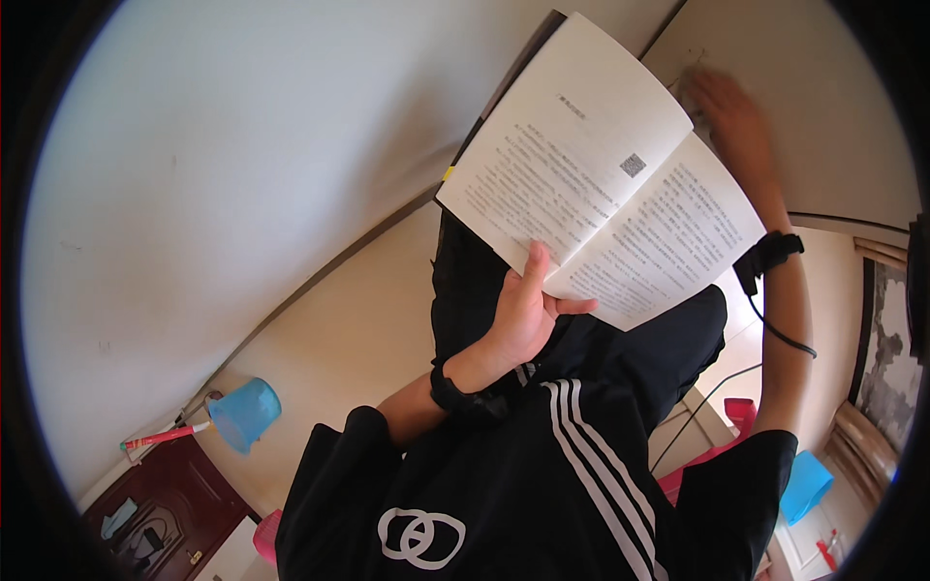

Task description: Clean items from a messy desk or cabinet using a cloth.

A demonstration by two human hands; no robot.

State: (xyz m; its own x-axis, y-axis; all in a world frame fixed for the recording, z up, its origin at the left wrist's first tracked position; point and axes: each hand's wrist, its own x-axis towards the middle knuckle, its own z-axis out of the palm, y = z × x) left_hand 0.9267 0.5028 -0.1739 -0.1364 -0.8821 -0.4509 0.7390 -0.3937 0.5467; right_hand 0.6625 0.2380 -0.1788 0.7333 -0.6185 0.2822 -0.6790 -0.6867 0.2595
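Note:
My left hand (pixel 524 312) holds an open book (pixel 620 208) from below, at the foot of its spine. The thumb lies on the left page and the other fingers are mostly behind the book. Printed text and a small square code show on the pages. Beyond the book's right edge, my right hand (pixel 728 102) reaches up to a pale flat surface (pixel 823 116). Its fingers are blurred and bent over a crumpled greyish cloth or tissue (pixel 692 95), partly hidden by the hand and the book. Small dark marks show on the surface just past the fingertips.
A white wall (pixel 242 145) rises on the left. Black straps circle both wrists, and a thin black cable (pixel 712 392) hangs from the right one. Lower left are a blue bin (pixel 246 414), a red-handled tool (pixel 165 437) and a dark red door (pixel 179 504). Another blue container (pixel 806 487) stands lower right.

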